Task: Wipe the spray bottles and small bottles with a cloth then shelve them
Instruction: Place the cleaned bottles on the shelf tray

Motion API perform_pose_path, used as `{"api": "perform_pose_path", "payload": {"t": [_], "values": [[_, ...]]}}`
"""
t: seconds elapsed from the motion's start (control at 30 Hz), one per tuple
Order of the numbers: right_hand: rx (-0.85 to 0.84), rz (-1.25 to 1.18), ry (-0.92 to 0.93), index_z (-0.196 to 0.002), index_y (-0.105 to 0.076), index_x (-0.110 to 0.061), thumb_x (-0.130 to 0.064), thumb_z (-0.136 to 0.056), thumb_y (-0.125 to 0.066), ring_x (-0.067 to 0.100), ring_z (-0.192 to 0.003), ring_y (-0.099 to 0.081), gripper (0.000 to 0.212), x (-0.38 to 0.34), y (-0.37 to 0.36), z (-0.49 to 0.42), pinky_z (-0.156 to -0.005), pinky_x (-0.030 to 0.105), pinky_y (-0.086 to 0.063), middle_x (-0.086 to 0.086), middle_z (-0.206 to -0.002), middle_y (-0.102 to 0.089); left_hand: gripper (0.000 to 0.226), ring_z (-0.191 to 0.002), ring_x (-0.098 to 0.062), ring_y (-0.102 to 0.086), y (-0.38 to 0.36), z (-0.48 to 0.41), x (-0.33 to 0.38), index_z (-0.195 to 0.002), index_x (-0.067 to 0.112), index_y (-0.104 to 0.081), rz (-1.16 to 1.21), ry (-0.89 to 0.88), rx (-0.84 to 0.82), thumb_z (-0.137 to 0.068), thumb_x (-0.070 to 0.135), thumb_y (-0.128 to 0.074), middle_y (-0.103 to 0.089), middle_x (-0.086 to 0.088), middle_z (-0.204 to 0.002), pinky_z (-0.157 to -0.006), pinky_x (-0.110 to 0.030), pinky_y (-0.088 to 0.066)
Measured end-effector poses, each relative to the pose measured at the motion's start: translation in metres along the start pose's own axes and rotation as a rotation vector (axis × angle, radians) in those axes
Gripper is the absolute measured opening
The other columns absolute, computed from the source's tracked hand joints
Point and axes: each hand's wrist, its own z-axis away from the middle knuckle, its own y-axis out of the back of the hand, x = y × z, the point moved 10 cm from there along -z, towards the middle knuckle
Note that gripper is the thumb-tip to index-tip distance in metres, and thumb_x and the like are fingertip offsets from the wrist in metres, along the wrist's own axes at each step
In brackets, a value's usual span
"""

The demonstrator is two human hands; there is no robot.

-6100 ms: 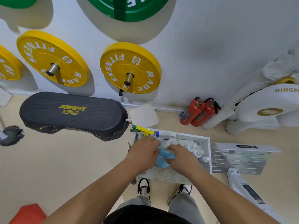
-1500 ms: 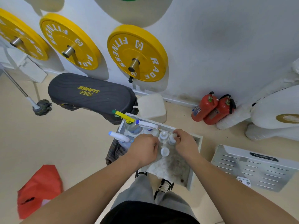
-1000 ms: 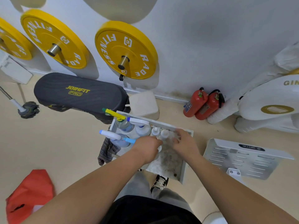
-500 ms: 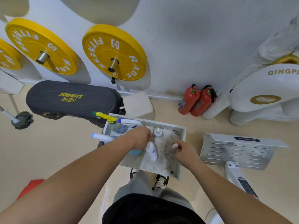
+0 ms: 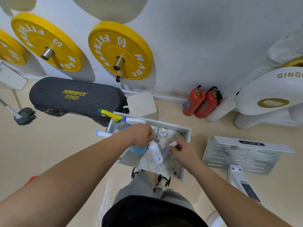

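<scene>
A white shelf tray [image 5: 188, 133] with a stained floor stands in front of me. My left hand [image 5: 141, 135] grips the top of a small white bottle [image 5: 155, 154], which tilts over the tray. My right hand [image 5: 182, 149] holds a small clear purplish bottle [image 5: 165, 151] by its white cap. Two small white bottles [image 5: 161, 132] stand at the tray's back. A yellow-trigger spray bottle [image 5: 109, 114] and a white-trigger spray bottle [image 5: 134, 120] stand at the back left. A third spray bottle with blue liquid [image 5: 138, 149] sits under my left hand. No cloth is visible.
A black step platform [image 5: 75, 95] and a white block [image 5: 141, 104] lie behind the tray. Yellow weight plates [image 5: 121, 49] hang on the wall. Two red fire extinguishers [image 5: 201, 102] lean at the right. A slotted white metal panel [image 5: 242, 154] lies right of the tray. My feet [image 5: 161, 181] are below it.
My left hand has picked the white bottle out of the back row. My right hand has taken up the small clear bottle and drawn it toward the tray's middle.
</scene>
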Motion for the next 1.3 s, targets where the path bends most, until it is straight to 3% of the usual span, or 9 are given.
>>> {"api": "perform_pose_path", "payload": {"t": [0.1,0.2,0.4,0.47,0.6,0.97,1.13,1.3], "values": [[-0.007,0.007,0.001,-0.088,-0.065,-0.014,-0.029,-0.097,-0.067,0.016,-0.07,-0.053,0.018,-0.002,-0.003,0.002,-0.067,0.032,-0.044,0.003,-0.079,-0.063,0.038,-0.084,-0.029,-0.067,0.003,-0.001,0.004,-0.077,0.02,-0.058,-0.045,-0.016,0.017,-0.103,0.046,-0.051,-0.071,-0.009,-0.091,-0.082,-0.045,-0.058],[0.002,0.025,-0.001,-0.089,-0.066,-0.014,-0.029,-0.097,-0.066,0.017,-0.071,-0.054,0.017,-0.003,0.0,0.0,-0.068,0.033,-0.045,0.003,-0.08,-0.065,0.024,-0.094,-0.028,-0.068,0.0,-0.001,0.011,-0.097,0.019,-0.073,-0.052,-0.061,0.013,-0.102,0.033,-0.054,-0.074,-0.005,-0.102,-0.086,-0.042,-0.058],[-0.018,0.106,-0.005,-0.095,-0.065,-0.012,-0.026,-0.099,-0.063,0.015,-0.073,-0.053,0.015,-0.005,-0.006,0.001,-0.064,0.028,-0.041,0.001,-0.082,-0.061,0.025,-0.099,-0.024,-0.057,-0.018,-0.002,0.013,-0.123,0.022,-0.071,-0.056,-0.103,0.016,-0.102,0.02,-0.057,-0.066,-0.007,-0.12,-0.08,-0.03,-0.041],[-0.026,0.137,-0.006,-0.097,-0.065,-0.011,-0.025,-0.1,-0.061,0.012,-0.07,-0.05,0.016,-0.007,-0.009,0.003,-0.06,0.025,-0.037,-0.001,-0.081,-0.058,0.027,-0.097,-0.021,-0.055,-0.022,-0.003,0.008,-0.124,0.025,-0.071,-0.049,-0.098,0.016,-0.101,0.018,-0.058,-0.067,-0.005,-0.123,-0.082,-0.032,-0.045],[-0.028,0.119,-0.041,-0.096,-0.065,-0.008,-0.026,-0.101,-0.059,0.011,-0.066,-0.048,0.02,-0.006,-0.011,0.005,-0.056,0.024,-0.033,-0.002,-0.078,-0.056,0.034,-0.112,-0.027,-0.063,-0.027,-0.003,0.004,-0.129,0.027,-0.07,-0.086,-0.088,0.022,-0.099,0.014,-0.059,-0.066,-0.004,-0.128,-0.092,-0.04,-0.055],[-0.028,0.011,-0.12,-0.092,-0.065,-0.006,-0.024,-0.098,-0.06,0.016,-0.067,-0.053,0.019,-0.001,-0.014,0.004,-0.059,0.027,-0.041,0.004,-0.077,-0.061,0.034,-0.109,-0.028,-0.066,-0.038,-0.009,0.002,-0.124,0.026,-0.071,-0.293,-0.114,0.052,-0.093,0.014,-0.064,-0.069,-0.002,-0.121,-0.089,-0.044,-0.06],[-0.023,-0.035,-0.131,-0.091,-0.065,-0.009,-0.024,-0.097,-0.062,0.018,-0.069,-0.055,0.017,0.005,-0.016,0.002,-0.064,0.03,-0.045,0.006,-0.079,-0.064,0.036,-0.107,-0.029,-0.066,-0.041,-0.009,0.006,-0.125,0.027,-0.071,-0.356,-0.134,0.051,-0.092,0.012,-0.066,-0.069,-0.003,-0.119,-0.084,-0.04,-0.059],[-0.021,-0.05,-0.132,-0.089,-0.065,-0.012,-0.026,-0.096,-0.063,0.021,-0.072,-0.059,0.016,0.008,-0.017,0.003,-0.067,0.035,-0.049,0.016,-0.087,-0.07,0.034,-0.11,-0.029,-0.063,-0.044,-0.005,0.01,-0.123,0.027,-0.071,-0.396,-0.164,0.082,-0.094,0.011,-0.064,-0.065,-0.005,-0.121,-0.074,-0.035,-0.047]]}}
